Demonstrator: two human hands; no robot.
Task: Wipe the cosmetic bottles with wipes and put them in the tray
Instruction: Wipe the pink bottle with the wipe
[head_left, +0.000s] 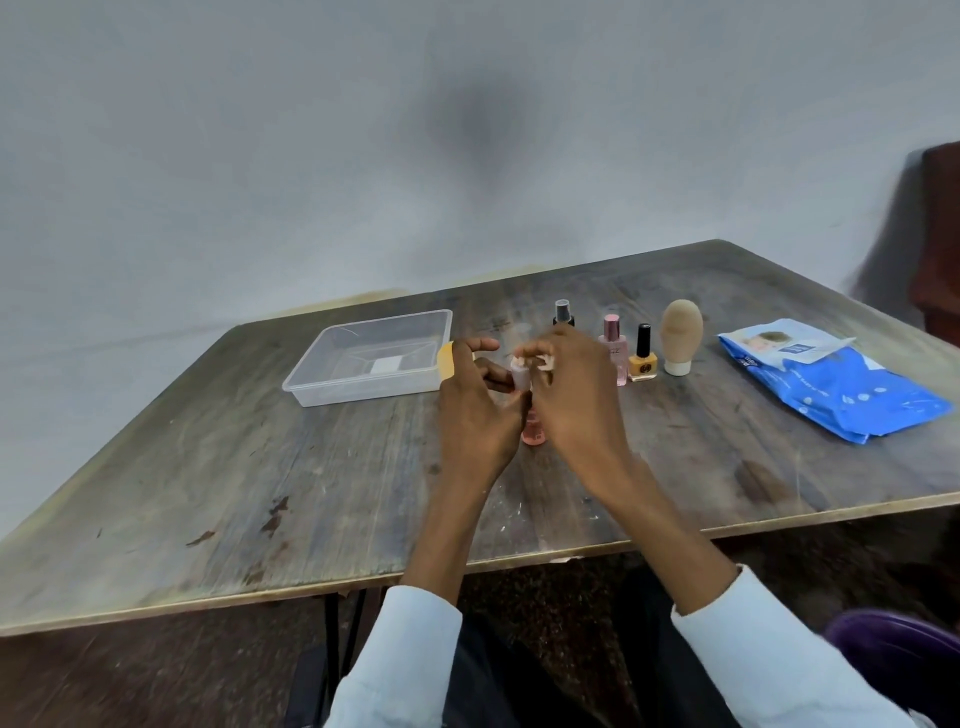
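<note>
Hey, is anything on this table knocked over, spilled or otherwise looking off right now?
Nothing stands out. The four bottles in the row stand upright, the tray sits flat, and the wipes pack lies with its flap open. The left hand holds a pink bottle while the right hand wipes it.

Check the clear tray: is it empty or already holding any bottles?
Empty: through the clear tray only its bare bottom and a white label show.

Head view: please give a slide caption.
Both hands wipe a pink bottle beside the clear tray.
</note>
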